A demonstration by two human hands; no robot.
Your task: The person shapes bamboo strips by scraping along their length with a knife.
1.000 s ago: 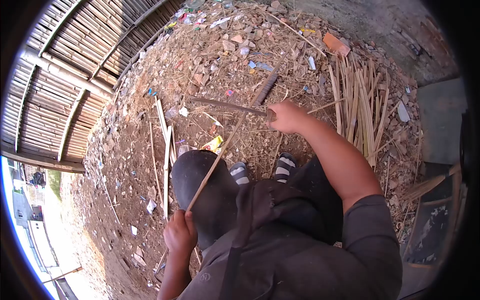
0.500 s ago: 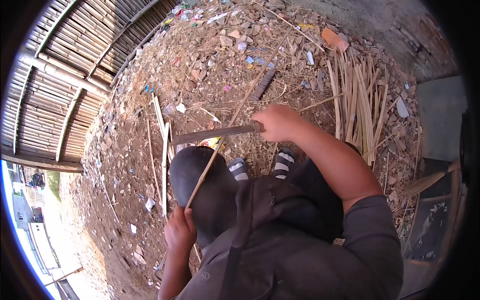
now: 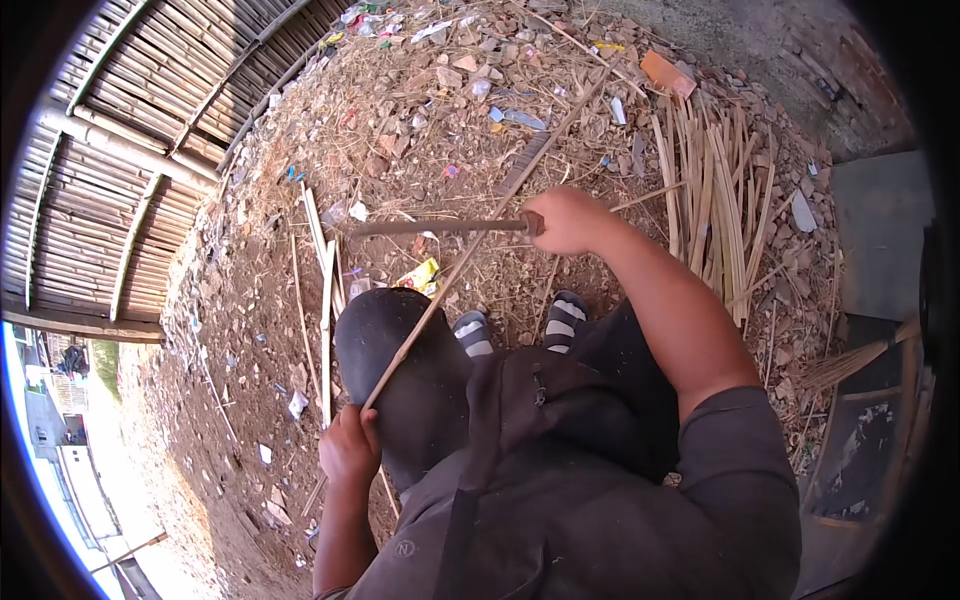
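Observation:
My left hand [image 3: 349, 445] is closed round the near end of a long thin bamboo strip [image 3: 405, 347]. The strip slants over my dark-clad knee and away to the upper right. My right hand [image 3: 568, 222] grips the handle of a long, slightly curved knife [image 3: 440, 227]. Its blade points left and crosses the strip beyond the knee; whether the two touch is hard to tell.
Split bamboo strips [image 3: 712, 190] lie piled at the right, near an orange brick piece [image 3: 668, 75]. Other strips [image 3: 327, 310] lie left of my knee. Bamboo fencing [image 3: 150, 90] stands upper left. Rubble and litter cover the ground; a broom [image 3: 850, 365] is at the right.
My right hand and the knife have moved up and slightly right, farther along the strip. The strip's far end has shifted right, and my left hand has moved slightly left.

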